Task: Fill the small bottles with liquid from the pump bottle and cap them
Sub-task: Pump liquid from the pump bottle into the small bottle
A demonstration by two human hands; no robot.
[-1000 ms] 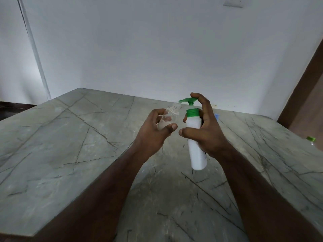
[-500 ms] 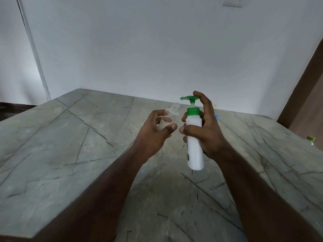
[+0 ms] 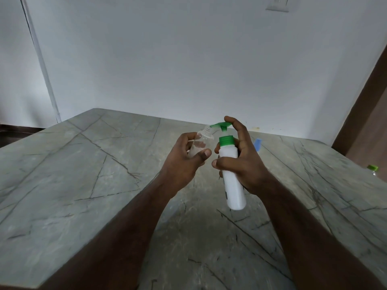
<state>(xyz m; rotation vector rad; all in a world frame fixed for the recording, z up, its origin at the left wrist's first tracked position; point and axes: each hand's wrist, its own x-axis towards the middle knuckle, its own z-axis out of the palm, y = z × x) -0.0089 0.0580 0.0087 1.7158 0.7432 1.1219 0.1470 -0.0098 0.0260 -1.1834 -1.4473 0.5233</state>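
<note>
Head view, going from left to right. First comes the left hand. Its fingers are curled round a small clear bottle and hold it up above the tabletop. The small bottle has no cap on. It leans, with its open mouth pointing up toward about 1 o'clock.

Next comes the green pump spout. Its tip sits right at the mouth of the small bottle, maybe touching it; I cannot tell for sure. The spout points toward 9 o'clock, straight at the left hand.

Then comes the right hand. It is wrapped round the white pump bottle, and one finger rests on top of the green pump. The pump bottle stands nearly straight, its top at 12 o'clock and its bottom leaning a little toward 5 o'clock.

The next push should go straight down on the pump, I think. The spout tip has to stay over the little mouth, or the liquid could run down the outside.

Far off at 3 o'clock, a blue thing peeks out behind the right hand, and a green cap sits at the tabletop's edge.
</note>
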